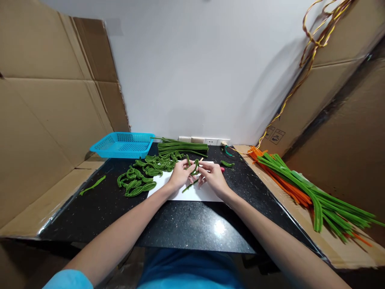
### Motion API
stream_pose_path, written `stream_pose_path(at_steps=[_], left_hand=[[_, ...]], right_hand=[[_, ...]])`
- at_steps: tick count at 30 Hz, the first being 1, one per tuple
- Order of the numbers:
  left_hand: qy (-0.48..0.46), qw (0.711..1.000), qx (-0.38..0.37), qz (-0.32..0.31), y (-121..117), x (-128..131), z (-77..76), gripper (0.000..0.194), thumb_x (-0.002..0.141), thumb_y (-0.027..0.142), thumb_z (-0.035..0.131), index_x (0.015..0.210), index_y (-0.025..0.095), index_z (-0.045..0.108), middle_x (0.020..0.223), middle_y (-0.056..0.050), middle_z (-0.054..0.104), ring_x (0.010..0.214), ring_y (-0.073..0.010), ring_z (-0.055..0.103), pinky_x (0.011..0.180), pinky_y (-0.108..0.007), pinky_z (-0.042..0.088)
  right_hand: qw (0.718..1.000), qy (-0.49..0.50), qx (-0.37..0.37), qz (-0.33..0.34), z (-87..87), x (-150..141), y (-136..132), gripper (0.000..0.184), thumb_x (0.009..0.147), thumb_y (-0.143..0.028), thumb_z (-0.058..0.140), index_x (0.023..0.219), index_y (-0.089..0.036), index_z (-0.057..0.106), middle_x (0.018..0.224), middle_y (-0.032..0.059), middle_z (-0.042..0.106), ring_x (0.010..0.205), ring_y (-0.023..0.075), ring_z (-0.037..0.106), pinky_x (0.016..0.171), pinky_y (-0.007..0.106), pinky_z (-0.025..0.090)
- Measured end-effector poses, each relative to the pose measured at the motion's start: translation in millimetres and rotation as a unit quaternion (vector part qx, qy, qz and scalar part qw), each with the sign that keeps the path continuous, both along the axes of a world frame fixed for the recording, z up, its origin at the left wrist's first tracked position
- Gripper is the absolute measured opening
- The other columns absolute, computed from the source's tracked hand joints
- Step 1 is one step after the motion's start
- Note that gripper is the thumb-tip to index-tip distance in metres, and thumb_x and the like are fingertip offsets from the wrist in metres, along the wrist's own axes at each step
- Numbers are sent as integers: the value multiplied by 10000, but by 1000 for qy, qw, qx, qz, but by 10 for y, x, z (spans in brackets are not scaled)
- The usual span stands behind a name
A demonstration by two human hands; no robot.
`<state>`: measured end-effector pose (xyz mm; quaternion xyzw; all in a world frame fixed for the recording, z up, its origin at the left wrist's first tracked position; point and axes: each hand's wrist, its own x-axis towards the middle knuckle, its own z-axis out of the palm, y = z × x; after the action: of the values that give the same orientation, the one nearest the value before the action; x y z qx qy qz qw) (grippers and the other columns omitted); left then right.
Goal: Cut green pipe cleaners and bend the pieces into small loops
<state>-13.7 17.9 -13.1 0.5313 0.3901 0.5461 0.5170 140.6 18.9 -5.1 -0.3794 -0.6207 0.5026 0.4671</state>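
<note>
Over a white sheet of paper, my left hand and my right hand meet with fingers closed on a dark green pipe cleaner bent into a loop. A straight green stem slants down beneath the fingers; whether it belongs to the same piece I cannot tell. To the left of my left hand lies a pile of looped green pipe-cleaner leaves. One single leaf rests to the right of my right hand. A small red object shows partly behind that hand.
A bundle of straight dark green pipe cleaners lies at the back beside a blue plastic basket. Bright green strips and orange strips lie on cardboard at right. A green scrap is at left. Cardboard walls flank the black tabletop.
</note>
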Motion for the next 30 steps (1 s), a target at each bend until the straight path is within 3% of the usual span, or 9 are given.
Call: stream_pose_path(at_steps=[15, 21, 30], left_hand=[[-32, 999, -21, 24, -29, 25, -17, 386, 798, 418, 785, 967, 138, 581, 781, -29, 664, 478, -114, 616, 396, -228, 505], [-5, 999, 3, 33, -13, 8, -19, 368, 754, 411, 813, 895, 107, 661, 767, -49, 682, 491, -128, 637, 413, -239, 525], [3, 999, 14, 41, -44, 22, 5, 293, 742, 339, 832, 851, 87, 730, 736, -56, 698, 498, -117, 621, 467, -238, 526]], right_hand=[[1000, -16, 5, 3, -15, -8, 1, 490, 794, -452, 723, 1160, -127, 742, 822, 92, 750, 486, 159, 629, 446, 300, 560], [999, -12, 23, -26, -24, -7, -5, 551, 802, -429, 704, 1262, -136, 626, 740, 42, 724, 504, 166, 635, 479, 296, 564], [999, 34, 2, -37, -2, 5, 0, 448, 756, -333, 711, 1168, -178, 630, 824, 62, 747, 679, 220, 729, 685, 364, 627]])
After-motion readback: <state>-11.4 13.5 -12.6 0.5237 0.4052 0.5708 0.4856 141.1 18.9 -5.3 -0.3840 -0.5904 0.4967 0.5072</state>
